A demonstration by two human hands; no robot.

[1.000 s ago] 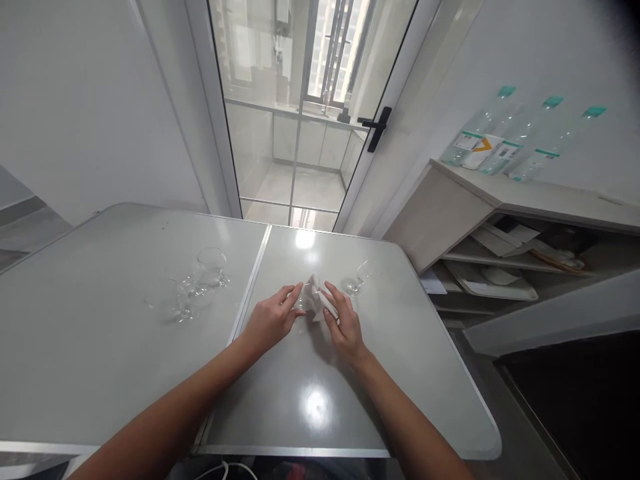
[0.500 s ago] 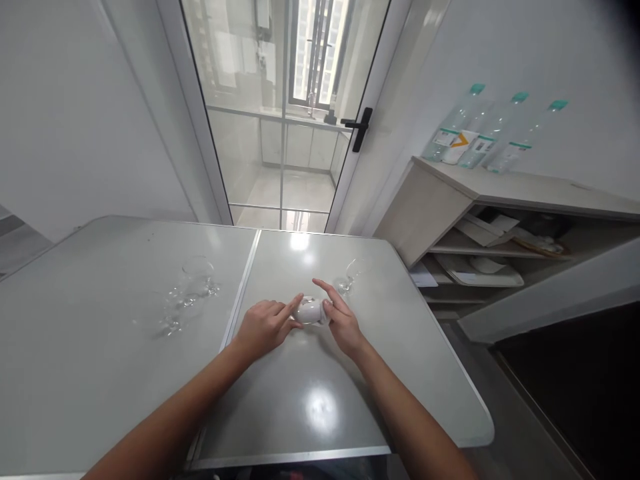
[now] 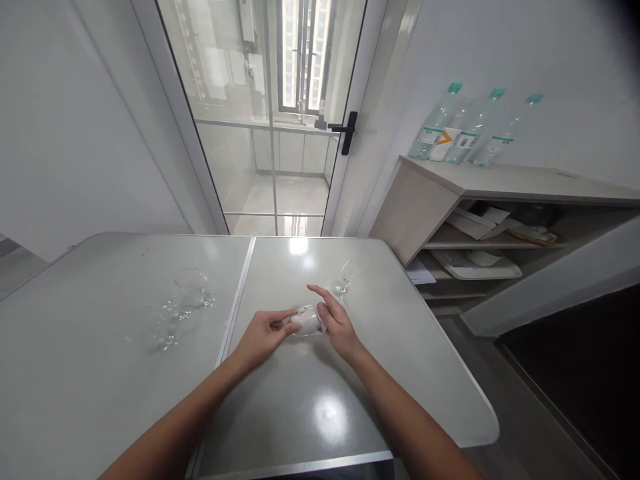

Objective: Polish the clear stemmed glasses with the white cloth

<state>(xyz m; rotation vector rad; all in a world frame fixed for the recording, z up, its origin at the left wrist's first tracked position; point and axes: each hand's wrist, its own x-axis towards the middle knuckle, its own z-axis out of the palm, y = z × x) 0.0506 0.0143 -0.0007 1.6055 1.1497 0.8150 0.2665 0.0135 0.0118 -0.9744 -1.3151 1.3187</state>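
Note:
A clear drinking glass (image 3: 303, 332) lies sideways between my hands, low over the table. Something smooth and white (image 3: 309, 319), its kind unclear, shows in or behind the glass. My left hand (image 3: 265, 333) pinches the left end between thumb and fingers. At the other end, my right hand (image 3: 340, 328) is closed on it with the thumb on top, one finger stretched out past it. Beyond the right hand stands a clear stemmed glass (image 3: 343, 288). Several more clear glasses (image 3: 183, 312) stand together on the left, their outlines faint against the tabletop.
The pale, glossy table (image 3: 280, 413) has a metal seam to the left of my hands. Behind it is a glass door (image 3: 245, 167) with a black handle. On the right, a shelf unit (image 3: 430, 207) carries several plastic bottles (image 3: 470, 137) with green caps.
My left fingers have shifted from lying along the glass to a pinch at its end. The white thing looks more tilted. The view has turned slightly; the standing glasses stay put.

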